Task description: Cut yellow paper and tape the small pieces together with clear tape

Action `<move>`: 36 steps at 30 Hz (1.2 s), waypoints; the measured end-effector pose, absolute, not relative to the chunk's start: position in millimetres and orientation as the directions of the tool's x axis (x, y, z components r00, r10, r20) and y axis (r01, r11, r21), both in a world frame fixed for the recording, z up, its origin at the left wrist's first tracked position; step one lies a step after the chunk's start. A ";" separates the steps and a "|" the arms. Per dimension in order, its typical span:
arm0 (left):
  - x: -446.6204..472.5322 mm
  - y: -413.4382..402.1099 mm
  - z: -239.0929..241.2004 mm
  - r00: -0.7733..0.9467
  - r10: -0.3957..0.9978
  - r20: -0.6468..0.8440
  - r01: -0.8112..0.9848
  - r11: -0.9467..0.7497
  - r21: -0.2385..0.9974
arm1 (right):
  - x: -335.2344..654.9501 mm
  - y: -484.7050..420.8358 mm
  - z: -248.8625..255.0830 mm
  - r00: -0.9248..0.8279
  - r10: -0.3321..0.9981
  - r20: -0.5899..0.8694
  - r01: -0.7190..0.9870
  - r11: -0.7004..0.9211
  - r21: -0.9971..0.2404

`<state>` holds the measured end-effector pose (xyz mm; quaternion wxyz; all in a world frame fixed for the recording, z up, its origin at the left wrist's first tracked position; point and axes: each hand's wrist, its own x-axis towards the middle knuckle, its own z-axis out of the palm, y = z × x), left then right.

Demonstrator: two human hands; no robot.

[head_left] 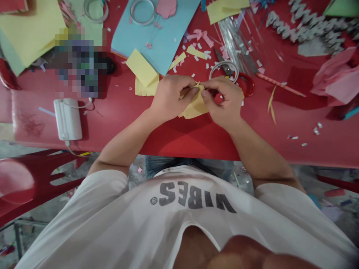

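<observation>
Both of my hands meet over the red table, pinching the upper edge of a piece of yellow paper (193,106). My left hand (169,95) is closed on its left side, thumb pointing inward. On the other side, my right hand (226,97) grips the paper between thumb and fingers. The paper's lower part hangs toward me, and my fingers hide some of its top. Just behind my right hand are a roll of tape (236,71) and scissors with red handles (248,85). Left of my left hand lie folded yellow paper pieces (141,67).
A blue sheet (165,41) carries another tape roll (142,12). A white power bank (67,119) with a cable lies at left. Clear plastic strips (235,41), a striped stick (282,85), pink paper (338,80) and a grey garland (308,26) occupy the right. Paper scraps are scattered about.
</observation>
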<state>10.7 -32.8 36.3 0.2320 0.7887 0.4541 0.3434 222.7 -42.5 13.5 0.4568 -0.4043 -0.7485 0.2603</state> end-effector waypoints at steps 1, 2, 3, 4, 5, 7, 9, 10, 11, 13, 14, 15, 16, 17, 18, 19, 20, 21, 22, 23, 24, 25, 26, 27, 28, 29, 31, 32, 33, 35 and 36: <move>11.0 -33.1 35.8 0.349 0.880 0.322 0.559 -0.471 0.682 | 222.8 -42.7 13.0 -0.255 0.842 0.476 0.375 0.540 -0.753; 11.4 -32.7 34.2 0.346 0.884 0.314 0.557 -0.463 0.689 | 223.0 -42.9 12.3 -0.255 0.841 0.477 0.385 0.541 -0.748; 11.8 -31.8 31.7 0.340 0.886 0.314 0.553 -0.459 0.695 | 223.2 -43.4 11.7 -0.254 0.840 0.479 0.394 0.542 -0.743; 12.2 -30.6 28.7 0.337 0.886 0.318 0.548 -0.459 0.699 | 223.3 -44.1 11.1 -0.254 0.840 0.480 0.400 0.543 -0.738; 12.6 -29.4 25.7 0.336 0.884 0.325 0.543 -0.464 0.700 | 223.5 -44.9 10.8 -0.253 0.840 0.481 0.407 0.543 -0.734; 13.2 -27.8 21.9 0.338 0.878 0.339 0.544 -0.476 0.691 | 223.8 -46.7 11.0 -0.262 0.842 0.472 0.427 0.540 -0.725; 13.7 -28.4 23.2 0.348 0.867 0.357 0.541 -0.497 0.679 | 224.2 -48.3 11.8 -0.279 0.843 0.460 0.459 0.537 -0.708; 13.8 -29.4 25.6 0.356 0.863 0.359 0.542 -0.504 0.673 | 224.4 -48.8 12.4 -0.284 0.843 0.458 0.473 0.538 -0.698; 13.8 -30.7 28.5 0.362 0.860 0.361 0.546 -0.509 0.665 | 224.6 -49.2 12.9 -0.288 0.841 0.458 0.484 0.541 -0.688; 13.7 -33.4 34.6 0.375 0.853 0.363 0.560 -0.520 0.644 | 225.1 -49.5 13.7 -0.294 0.837 0.462 0.492 0.547 -0.678; 13.6 -34.6 37.0 0.378 0.850 0.366 0.568 -0.526 0.633 | 225.4 -49.4 13.8 -0.299 0.835 0.462 0.491 0.550 -0.675; 13.6 -35.7 38.8 0.381 0.846 0.372 0.575 -0.532 0.622 | 225.7 -49.1 13.8 -0.306 0.834 0.460 0.490 0.552 -0.675; 13.5 -36.8 40.1 0.381 0.843 0.380 0.581 -0.538 0.611 | 226.0 -48.7 13.4 -0.313 0.833 0.456 0.489 0.553 -0.675; 13.5 -37.9 40.8 0.377 0.843 0.385 0.588 -0.539 0.603 | 226.4 -48.2 12.9 -0.319 0.832 0.453 0.487 0.555 -0.675; 13.6 -39.2 41.2 0.369 0.847 0.382 0.598 -0.531 0.600 | 226.7 -47.5 12.1 -0.327 0.830 0.452 0.484 0.558 -0.674; 13.8 -40.4 41.2 0.359 0.854 0.377 0.606 -0.521 0.601 | 227.0 -46.9 11.1 -0.334 0.827 0.452 0.483 0.562 -0.672; 14.2 -41.6 40.9 0.349 0.859 0.374 0.610 -0.511 0.605 | 227.3 -46.4 10.2 -0.343 0.823 0.452 0.481 0.567 -0.668; 14.6 -42.5 40.1 0.336 0.866 0.369 0.614 -0.499 0.612 | 227.6 -46.1 9.4 -0.352 0.818 0.455 0.479 0.575 -0.663; 15.1 -43.1 38.9 0.321 0.874 0.365 0.616 -0.485 0.621 | 227.9 -46.0 8.8 -0.363 0.812 0.458 0.476 0.584 -0.658; 15.7 -43.4 37.3 0.305 0.880 0.365 0.617 -0.475 0.628 | 228.0 -46.3 8.6 -0.372 0.809 0.456 0.477 0.588 -0.654; 16.3 -43.3 35.6 0.290 0.886 0.363 0.619 -0.463 0.634 | 228.1 -46.8 8.6 -0.380 0.808 0.449 0.481 0.588 -0.651; 16.7 -43.1 33.9 0.277 0.890 0.364 0.621 -0.454 0.639 | 228.0 -47.5 9.0 -0.387 0.811 0.440 0.489 0.585 -0.648; 17.1 -42.9 32.7 0.266 0.891 0.367 0.621 -0.450 0.642 | 227.9 -48.3 9.6 -0.391 0.814 0.430 0.500 0.580 -0.643; 17.4 -42.9 32.1 0.263 0.892 0.369 0.619 -0.449 0.645 | 227.7 -49.0 10.3 -0.392 0.813 0.431 0.510 0.582 -0.634; 17.5 -43.4 32.3 0.265 0.890 0.371 0.617 -0.452 0.645 | 227.6 -49.5 11.1 -0.387 0.800 0.459 0.511 0.600 -0.616; 17.6 -44.4 33.5 0.269 0.889 0.370 0.618 -0.454 0.642 | 227.6 -49.8 11.8 -0.383 0.779 0.496 0.505 0.626 -0.594; 17.4 -47.6 37.9 0.276 0.885 0.375 0.619 -0.462 0.635 | 228.3 -49.5 12.8 -0.357 0.720 0.595 0.481 0.688 -0.544; 17.3 -49.3 40.5 0.282 0.882 0.378 0.615 -0.469 0.634 | 228.9 -49.1 13.1 -0.341 0.704 0.623 0.473 0.701 -0.534; 17.2 -50.8 42.8 0.291 0.878 0.380 0.605 -0.477 0.637 | 229.8 -48.7 13.2 -0.328 0.707 0.626 0.469 0.697 -0.542; 16.8 -51.9 45.3 0.316 0.871 0.376 0.577 -0.491 0.653 | 231.4 -48.5 13.4 -0.316 0.757 0.571 0.478 0.647 -0.594; 16.4 -51.2 45.0 0.332 0.870 0.366 0.562 -0.494 0.663 | 232.0 -48.8 13.6 -0.310 0.786 0.535 0.483 0.615 -0.623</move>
